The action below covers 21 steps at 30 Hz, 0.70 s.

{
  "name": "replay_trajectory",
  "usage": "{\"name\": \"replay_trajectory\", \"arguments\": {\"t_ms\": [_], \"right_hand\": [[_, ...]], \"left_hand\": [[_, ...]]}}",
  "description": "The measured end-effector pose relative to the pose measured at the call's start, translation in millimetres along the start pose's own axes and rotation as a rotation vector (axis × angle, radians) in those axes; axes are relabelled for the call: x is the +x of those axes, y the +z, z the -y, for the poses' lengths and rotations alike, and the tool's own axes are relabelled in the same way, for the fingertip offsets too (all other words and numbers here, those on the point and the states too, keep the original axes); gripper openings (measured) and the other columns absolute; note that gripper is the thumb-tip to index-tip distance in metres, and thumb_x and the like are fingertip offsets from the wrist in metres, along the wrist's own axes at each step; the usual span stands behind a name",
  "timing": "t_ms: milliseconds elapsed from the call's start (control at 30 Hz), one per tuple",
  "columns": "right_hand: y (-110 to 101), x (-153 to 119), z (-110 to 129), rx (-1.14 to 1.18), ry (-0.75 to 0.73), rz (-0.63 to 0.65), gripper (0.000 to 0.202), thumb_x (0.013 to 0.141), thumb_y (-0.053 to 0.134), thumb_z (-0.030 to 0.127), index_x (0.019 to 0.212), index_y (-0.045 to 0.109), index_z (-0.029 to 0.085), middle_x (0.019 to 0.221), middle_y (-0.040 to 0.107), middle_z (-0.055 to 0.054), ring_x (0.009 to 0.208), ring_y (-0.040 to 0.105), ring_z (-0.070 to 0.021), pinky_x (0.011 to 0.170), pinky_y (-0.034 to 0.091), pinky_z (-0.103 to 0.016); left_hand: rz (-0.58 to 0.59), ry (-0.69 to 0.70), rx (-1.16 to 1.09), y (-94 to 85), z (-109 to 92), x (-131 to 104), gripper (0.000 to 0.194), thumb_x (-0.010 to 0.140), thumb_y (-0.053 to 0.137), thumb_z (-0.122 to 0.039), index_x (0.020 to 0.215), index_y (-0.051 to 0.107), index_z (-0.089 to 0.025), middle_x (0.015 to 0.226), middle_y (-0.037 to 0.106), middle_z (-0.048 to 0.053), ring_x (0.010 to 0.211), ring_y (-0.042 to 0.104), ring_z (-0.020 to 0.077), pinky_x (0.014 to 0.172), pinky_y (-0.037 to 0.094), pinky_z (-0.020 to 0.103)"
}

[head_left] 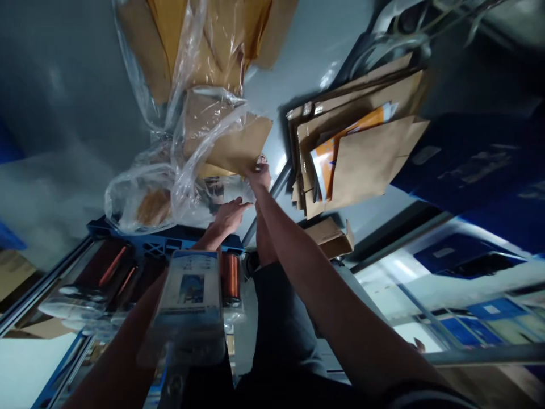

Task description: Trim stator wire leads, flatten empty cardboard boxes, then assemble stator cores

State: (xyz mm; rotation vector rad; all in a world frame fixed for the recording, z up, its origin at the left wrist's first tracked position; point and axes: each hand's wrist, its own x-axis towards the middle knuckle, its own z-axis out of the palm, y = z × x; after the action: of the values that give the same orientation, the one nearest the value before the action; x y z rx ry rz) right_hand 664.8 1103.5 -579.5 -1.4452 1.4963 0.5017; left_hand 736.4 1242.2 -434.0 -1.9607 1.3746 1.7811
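Right hand: my right hand (259, 173) reaches far forward, fingers pinched closed on the lower edge of a brown paper sheet (238, 145).

Left hand: my left hand (227, 216) sits just below and left of the right one, fingers stretched out open and flat, touching the clear plastic wrap (170, 182) — I cannot tell whether it grips any of it.

Paper sheet: it lies directly above the right hand's fingertips, its corner pointing right, the rest tucked under the plastic and running up toward a taller stack of brown sheets (200, 40) at the top of the view.

Plastic wrap: crumpled and loose — it drapes over the brown sheets and bunches into a bulge to the left of my left hand, resting against a blue crate (162, 241).

Right of the hands: a bundle of flattened cardboard (361, 153) with an orange printed sheet tucked inside leans well apart from the paper I hold; a small cardboard box (332, 236) sits below it.

Lower left: copper wire spools (232, 278) lie beneath the blue crate, near my left forearm; a blurred pale device (189, 301) hangs close to the camera.

Far right: dark blue bins (468, 165) stacked on shelving.
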Motion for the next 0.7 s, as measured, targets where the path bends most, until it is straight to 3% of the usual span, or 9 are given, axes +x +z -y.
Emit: {"name": "replay_trajectory", "arguments": {"t_ms": [133, 267, 400, 533, 700], "right_hand": [[12.8, -5.2, 1.0, 0.023, 0.124, -0.032, 0.054, 0.098, 0.092, 0.058, 0.131, 0.081, 0.017, 0.124, 0.090, -0.018, 0.120, 0.086, -0.0349, 0.118, 0.067, -0.054], [23.8, -26.7, 15.0, 0.076, 0.041, -0.033, 0.048, 0.097, 0.093, 0.054, 0.126, 0.086, 0.016, 0.123, 0.091, -0.013, 0.114, 0.084, -0.0291, 0.107, 0.067, -0.042], [28.5, -53.5, 20.7, 0.117, -0.049, -0.050, 0.043, 0.103, 0.086, 0.059, 0.107, 0.084, 0.016, 0.097, 0.083, -0.007, 0.097, 0.077, -0.0260, 0.097, 0.066, -0.041], [11.1, -96.0, 4.5, 0.124, -0.101, -0.058, 0.047, 0.106, 0.081, 0.066, 0.092, 0.075, 0.022, 0.088, 0.074, -0.010, 0.100, 0.077, -0.0310, 0.097, 0.069, -0.047], [-28.5, -153.0, -25.9, 0.130, -0.077, -0.120, 0.053, 0.101, 0.081, 0.072, 0.120, 0.080, 0.023, 0.109, 0.084, -0.014, 0.109, 0.082, -0.0346, 0.099, 0.072, -0.050]], "left_hand": [[-0.010, 0.014, -0.014, 10.8, 6.8, -16.4, 0.071, 0.120, 0.054, -0.008, 0.184, 0.068, -0.035, 0.157, 0.074, 0.016, 0.136, 0.083, 0.0311, 0.111, 0.070, 0.041], [-0.019, 0.051, -0.025, 21.7, 11.5, -23.0, 0.069, 0.118, 0.054, -0.004, 0.177, 0.074, -0.034, 0.155, 0.077, 0.014, 0.138, 0.083, 0.0302, 0.115, 0.070, 0.041], [-0.021, 0.044, -0.036, 35.4, 17.7, -15.4, 0.063, 0.117, 0.054, -0.005, 0.170, 0.078, -0.028, 0.162, 0.075, 0.017, 0.144, 0.081, 0.0334, 0.119, 0.071, 0.046], [-0.025, 0.021, -0.041, 43.9, 24.1, -4.7, 0.058, 0.118, 0.056, -0.007, 0.169, 0.078, -0.020, 0.173, 0.070, 0.020, 0.149, 0.079, 0.0373, 0.124, 0.070, 0.050], [-0.040, -0.014, -0.037, 37.5, 21.4, 0.0, 0.059, 0.118, 0.055, -0.007, 0.171, 0.077, -0.021, 0.175, 0.070, 0.020, 0.151, 0.078, 0.0371, 0.123, 0.069, 0.048]]}}
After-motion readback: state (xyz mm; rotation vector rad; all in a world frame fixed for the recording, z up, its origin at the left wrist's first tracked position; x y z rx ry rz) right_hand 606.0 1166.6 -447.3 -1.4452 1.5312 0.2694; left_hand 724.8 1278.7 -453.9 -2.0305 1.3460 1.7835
